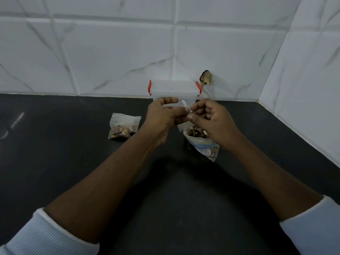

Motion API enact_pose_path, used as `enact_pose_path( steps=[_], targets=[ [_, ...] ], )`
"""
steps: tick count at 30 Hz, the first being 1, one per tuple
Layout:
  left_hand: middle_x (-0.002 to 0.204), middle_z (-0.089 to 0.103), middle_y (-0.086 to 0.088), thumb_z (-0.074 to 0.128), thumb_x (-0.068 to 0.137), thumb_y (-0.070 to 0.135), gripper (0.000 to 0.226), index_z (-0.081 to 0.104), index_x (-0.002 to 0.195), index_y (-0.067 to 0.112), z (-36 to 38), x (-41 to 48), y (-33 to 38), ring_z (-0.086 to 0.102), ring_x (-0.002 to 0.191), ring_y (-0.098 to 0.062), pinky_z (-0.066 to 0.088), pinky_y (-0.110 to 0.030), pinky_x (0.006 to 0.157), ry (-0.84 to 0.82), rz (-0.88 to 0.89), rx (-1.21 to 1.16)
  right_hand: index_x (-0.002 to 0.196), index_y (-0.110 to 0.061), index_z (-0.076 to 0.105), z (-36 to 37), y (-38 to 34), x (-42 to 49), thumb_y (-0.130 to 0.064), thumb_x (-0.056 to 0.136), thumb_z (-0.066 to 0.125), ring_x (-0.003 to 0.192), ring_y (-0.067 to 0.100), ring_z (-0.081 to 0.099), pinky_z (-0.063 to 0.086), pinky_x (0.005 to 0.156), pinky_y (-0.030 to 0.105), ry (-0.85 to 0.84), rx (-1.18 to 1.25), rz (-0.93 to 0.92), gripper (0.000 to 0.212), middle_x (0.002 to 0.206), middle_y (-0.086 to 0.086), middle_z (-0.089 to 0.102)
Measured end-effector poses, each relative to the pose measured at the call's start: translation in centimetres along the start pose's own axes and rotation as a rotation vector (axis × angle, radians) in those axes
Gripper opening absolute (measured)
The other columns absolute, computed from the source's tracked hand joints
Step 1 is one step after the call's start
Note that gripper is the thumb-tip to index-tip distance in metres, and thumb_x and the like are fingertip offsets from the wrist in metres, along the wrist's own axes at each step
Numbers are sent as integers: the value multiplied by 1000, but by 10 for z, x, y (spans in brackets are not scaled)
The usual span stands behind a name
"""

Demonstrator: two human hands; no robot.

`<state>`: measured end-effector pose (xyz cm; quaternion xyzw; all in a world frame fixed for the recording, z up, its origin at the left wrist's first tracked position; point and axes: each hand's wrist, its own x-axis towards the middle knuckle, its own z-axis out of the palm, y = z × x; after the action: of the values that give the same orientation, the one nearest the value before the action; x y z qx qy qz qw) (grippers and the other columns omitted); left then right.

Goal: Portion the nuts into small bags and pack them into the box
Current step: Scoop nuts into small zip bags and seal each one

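Observation:
My left hand [162, 117] and my right hand [214, 119] meet above the counter and both pinch a small clear empty bag [184, 124] by its top edge. Under my right hand stands the open large bag of nuts [202, 142], dark nuts showing at its mouth. A small filled bag of nuts [123, 126] lies on the counter to the left of my left hand. Behind my hands, against the wall, stands the clear plastic box [173, 90] with red clips and its lid on.
The dark counter [73, 162] runs to a white marble-tiled wall at the back and on the right. A rough hole in the wall [206, 80] sits just right of the box.

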<state>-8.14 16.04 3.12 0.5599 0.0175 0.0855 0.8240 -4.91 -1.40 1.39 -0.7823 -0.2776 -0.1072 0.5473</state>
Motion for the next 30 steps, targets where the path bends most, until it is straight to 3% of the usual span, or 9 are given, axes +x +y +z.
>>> enact_pose_path(
  steps=[4,10,17,22,26,30],
  targets=[
    [91,72,-21,73,84,-13,33,62,113,-1,-2,1,-1,77,81,-26,63,-33,71,-37,-4,10,107,-11,73,-2,1,1,-15,94,76,84,31,74,64,76,43,12,68,36,14,91,14,75],
    [102,72,-24,75,84,-10,38,62,119,-1,0,1,-1,76,84,-27,62,-33,75,-42,-7,31,109,-8,76,-4,-3,-1,-10,97,71,87,35,75,64,76,41,1,96,35,13,93,15,77],
    [108,70,-29,75,82,-12,40,61,117,0,-1,1,-2,76,85,-29,63,-37,77,-15,-2,27,109,-7,73,0,-5,-2,-10,96,73,80,20,73,59,69,26,-31,134,24,13,96,21,74],
    [95,73,-21,70,84,-16,42,60,122,-2,0,0,0,77,80,-26,63,-33,73,-34,-39,-28,109,-3,72,-2,-3,-1,-10,96,72,87,39,74,64,74,36,-22,134,29,15,93,18,77],
    [96,73,-22,68,86,-16,44,58,127,-4,0,-1,0,77,79,-25,62,-30,70,-36,-55,-28,108,-6,76,-4,-3,-1,-10,98,70,83,38,74,65,76,43,-4,87,33,13,90,13,78],
    [100,72,-24,67,87,-15,44,58,129,-3,0,-2,0,76,79,-25,63,-29,70,-51,-54,-23,107,-8,77,-5,-3,-2,-8,99,68,78,30,75,64,74,36,2,67,40,12,88,7,79]
  ],
)
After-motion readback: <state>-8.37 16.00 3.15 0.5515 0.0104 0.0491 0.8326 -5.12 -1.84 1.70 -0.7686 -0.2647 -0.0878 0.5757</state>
